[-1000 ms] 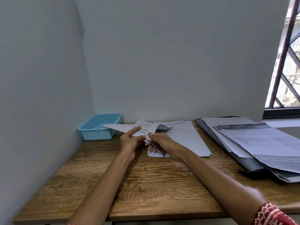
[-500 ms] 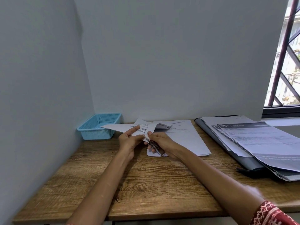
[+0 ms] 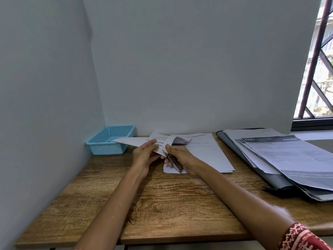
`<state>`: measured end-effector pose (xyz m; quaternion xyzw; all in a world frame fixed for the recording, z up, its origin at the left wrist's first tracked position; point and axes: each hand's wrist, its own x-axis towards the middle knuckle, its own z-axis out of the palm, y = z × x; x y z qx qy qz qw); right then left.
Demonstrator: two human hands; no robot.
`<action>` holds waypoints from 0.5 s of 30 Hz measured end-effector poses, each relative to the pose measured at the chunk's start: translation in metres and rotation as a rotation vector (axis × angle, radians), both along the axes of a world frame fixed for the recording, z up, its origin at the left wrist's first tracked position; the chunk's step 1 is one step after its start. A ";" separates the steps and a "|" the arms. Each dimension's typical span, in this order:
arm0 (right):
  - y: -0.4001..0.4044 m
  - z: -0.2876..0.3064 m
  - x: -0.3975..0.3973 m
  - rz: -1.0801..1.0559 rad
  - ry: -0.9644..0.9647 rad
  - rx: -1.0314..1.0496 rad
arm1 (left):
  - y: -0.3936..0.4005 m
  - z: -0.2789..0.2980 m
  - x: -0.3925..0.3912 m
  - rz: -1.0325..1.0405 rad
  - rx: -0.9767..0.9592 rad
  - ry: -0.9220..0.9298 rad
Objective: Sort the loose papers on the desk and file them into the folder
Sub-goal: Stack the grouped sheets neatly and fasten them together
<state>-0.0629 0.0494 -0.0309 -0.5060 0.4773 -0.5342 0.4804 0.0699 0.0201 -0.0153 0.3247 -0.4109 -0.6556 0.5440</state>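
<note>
Head view: hands [image 3: 163, 156] pinch a sheet [image 3: 138, 142] beside the basket [image 3: 110, 139].

Held sheet [image 3: 142, 142] reads "Desk"; right-hand document [image 3: 281, 150] header reads "2701".

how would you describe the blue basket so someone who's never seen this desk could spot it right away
Start at the wooden desk and follow it to its far left corner, where the two white walls meet. The basket sits there, left of the loose papers. It is the only coloured thing around: a small light blue plastic tray with perforated mesh sides.
</note>
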 end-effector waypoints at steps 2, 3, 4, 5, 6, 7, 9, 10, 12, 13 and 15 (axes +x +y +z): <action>-0.001 0.000 0.000 -0.010 -0.014 -0.002 | 0.000 0.001 0.001 -0.035 -0.002 0.022; -0.002 0.000 -0.001 -0.020 -0.015 -0.005 | -0.001 0.001 0.001 -0.061 -0.013 0.018; -0.002 0.000 -0.001 -0.029 -0.014 -0.007 | -0.001 0.001 0.001 -0.092 -0.024 0.009; -0.002 0.000 -0.002 -0.037 -0.011 -0.006 | -0.001 0.001 0.001 -0.120 -0.032 -0.001; -0.003 -0.001 -0.003 -0.041 -0.011 -0.004 | 0.000 0.000 0.001 -0.134 -0.037 -0.012; -0.002 0.000 -0.003 -0.043 -0.018 0.002 | 0.000 -0.001 0.001 -0.135 -0.044 -0.023; -0.002 0.000 -0.004 -0.038 -0.055 0.004 | 0.000 -0.003 -0.001 -0.113 -0.067 -0.050; -0.002 0.000 -0.004 -0.033 -0.076 -0.002 | 0.000 -0.004 -0.001 -0.100 -0.079 -0.062; -0.002 0.000 -0.004 -0.034 -0.088 -0.016 | -0.001 -0.006 -0.002 -0.075 -0.099 -0.084; -0.002 0.000 -0.003 -0.037 -0.081 -0.021 | -0.002 -0.007 -0.003 -0.067 -0.107 -0.096; -0.003 -0.001 -0.002 -0.048 -0.060 -0.033 | -0.002 -0.007 -0.003 -0.053 -0.120 -0.115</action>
